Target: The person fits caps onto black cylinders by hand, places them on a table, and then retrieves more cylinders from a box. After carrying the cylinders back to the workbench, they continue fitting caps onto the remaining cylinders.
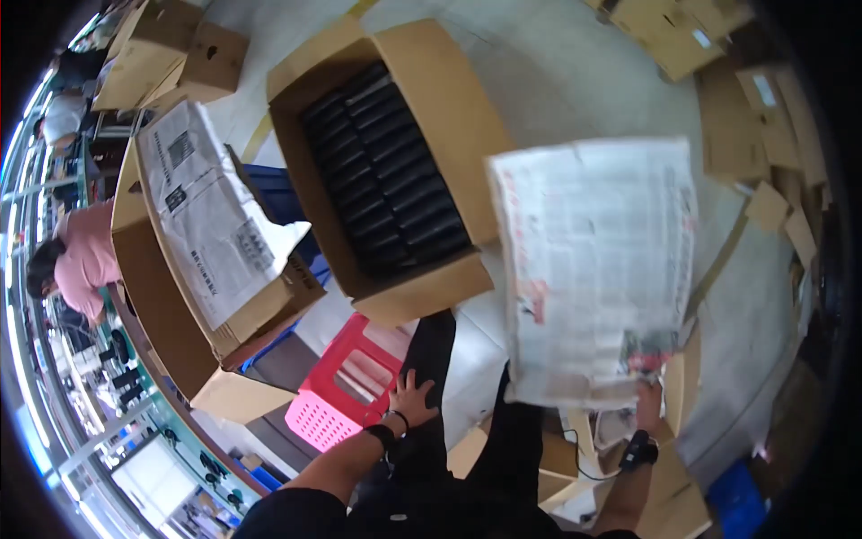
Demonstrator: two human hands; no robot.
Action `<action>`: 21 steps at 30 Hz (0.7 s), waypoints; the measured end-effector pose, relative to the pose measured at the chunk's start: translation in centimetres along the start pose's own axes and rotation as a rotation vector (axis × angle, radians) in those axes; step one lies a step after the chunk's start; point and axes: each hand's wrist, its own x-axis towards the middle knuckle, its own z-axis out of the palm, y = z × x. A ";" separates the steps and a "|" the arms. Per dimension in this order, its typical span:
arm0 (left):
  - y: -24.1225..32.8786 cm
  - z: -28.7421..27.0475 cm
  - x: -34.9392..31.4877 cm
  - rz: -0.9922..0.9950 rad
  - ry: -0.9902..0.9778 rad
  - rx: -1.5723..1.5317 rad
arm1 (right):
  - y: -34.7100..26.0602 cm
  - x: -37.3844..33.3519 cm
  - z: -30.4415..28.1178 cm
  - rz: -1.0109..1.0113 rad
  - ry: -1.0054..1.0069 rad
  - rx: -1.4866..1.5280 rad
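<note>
My right hand point(648, 404) grips the lower right corner of a large white printed sheet point(597, 278), which is held up and slightly blurred. The fingers behind the sheet are partly hidden. My left hand point(413, 400) rests with fingers spread on my dark trouser leg, beside a pink perforated plastic basket point(328, 418). In front of me stands an open cardboard box point(449, 90) holding several black items point(382, 175) packed in two rows. The sheet is to the right of this box.
At left an open carton point(162, 296) has white printed sheeting point(211, 216) over its flap. Further left, a person in pink point(85, 260) leans at a workbench. Cartons point(732, 117) are piled at the far right. Another open carton point(664, 485) and a blue object point(736, 499) sit lower right.
</note>
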 end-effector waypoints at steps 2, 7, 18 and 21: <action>1.2 1.1 0.6 0.029 0.007 0.047 | 8.0 -2.6 -8.7 -0.304 -0.025 -0.091; 3.4 1.7 -0.3 -0.022 0.038 0.148 | 21.1 -10.7 -24.2 0.333 0.421 -0.860; 10.9 7.3 1.4 -0.032 -0.009 0.328 | 41.1 -20.4 -45.4 0.565 0.681 -0.803; 12.2 8.5 2.1 -0.036 -0.028 0.293 | 41.9 -18.3 -48.9 0.393 0.682 -0.602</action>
